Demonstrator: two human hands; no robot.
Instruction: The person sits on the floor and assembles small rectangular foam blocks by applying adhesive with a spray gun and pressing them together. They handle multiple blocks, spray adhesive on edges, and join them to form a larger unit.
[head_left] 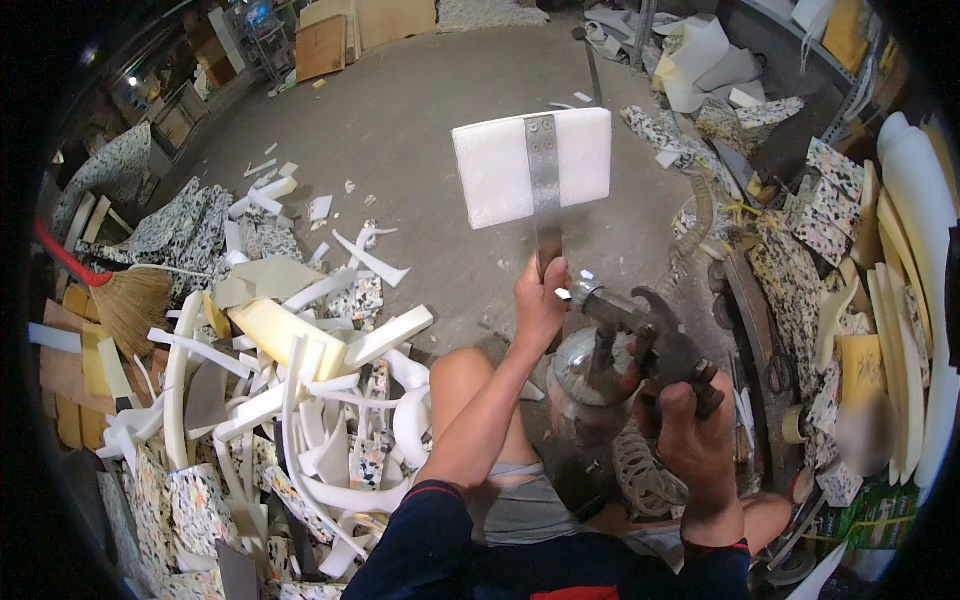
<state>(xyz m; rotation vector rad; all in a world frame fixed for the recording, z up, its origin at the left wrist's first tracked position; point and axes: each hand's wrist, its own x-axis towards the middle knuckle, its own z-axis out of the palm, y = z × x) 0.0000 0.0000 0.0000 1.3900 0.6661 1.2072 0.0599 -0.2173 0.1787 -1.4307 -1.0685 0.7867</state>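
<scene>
My left hand (538, 305) is closed around the lower end of a flat metal bar. Screwed to the bar's upper part is a white rectangular foam pad (490, 178), held up over the floor in front of me. In my right hand (697, 445) is a dark, worn spray gun (660, 345), my fingers wrapped round its grip. Its nozzle points up and left, close to my left hand. A rounded metal cup (588, 370) sits below the gun's body. I cannot tell whether spray is coming out.
White and speckled foam offcuts (300, 400) are heaped on my left, beside a broom (130, 300). A coiled hose (645, 470) hangs below the gun. Foam sheets (900, 300) stand at the right. Boards (325, 45) lean at the back of the concrete floor (400, 130).
</scene>
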